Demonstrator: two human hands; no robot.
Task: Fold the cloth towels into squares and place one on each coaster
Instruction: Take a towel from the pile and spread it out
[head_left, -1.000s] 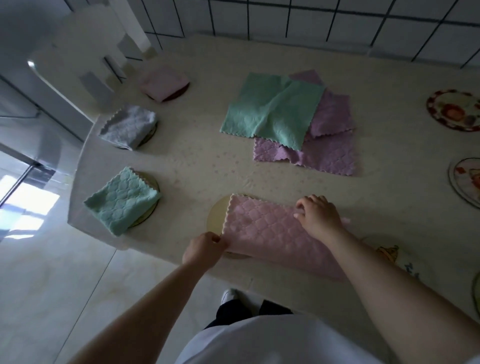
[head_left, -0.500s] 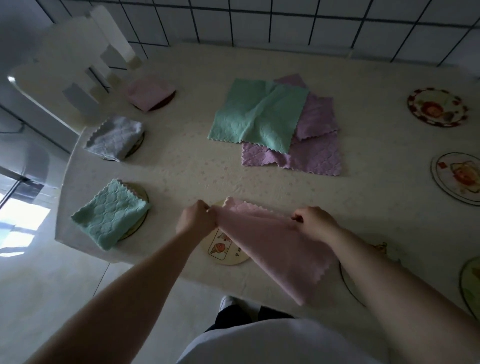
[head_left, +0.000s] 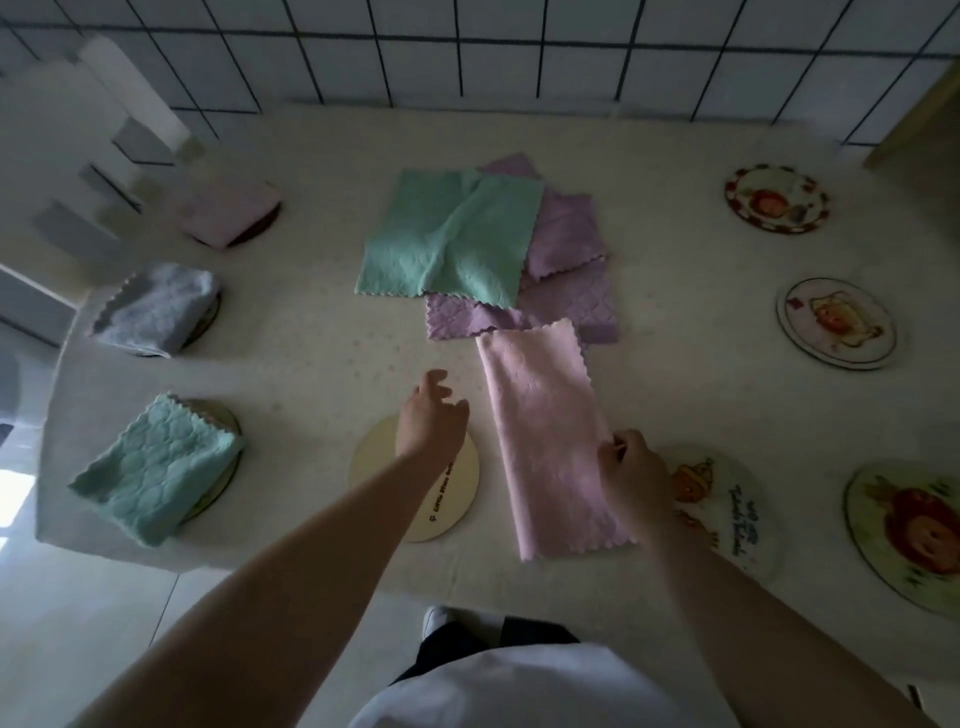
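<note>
Fold the pink towel (head_left: 550, 436) in half once more to form a square. Your right hand (head_left: 631, 475) pinches its right edge near the near end; your left hand (head_left: 431, 415) hovers with fingers apart above the bare coaster (head_left: 415, 486), holding nothing. Bring the left hand to the near-left corner, lift both near corners together and carry them to the far scalloped edge, aligning edges before pressing flat. The towel lies as a strip on the table (head_left: 675, 395), just right of that coaster, long axis running near to far.
</note>
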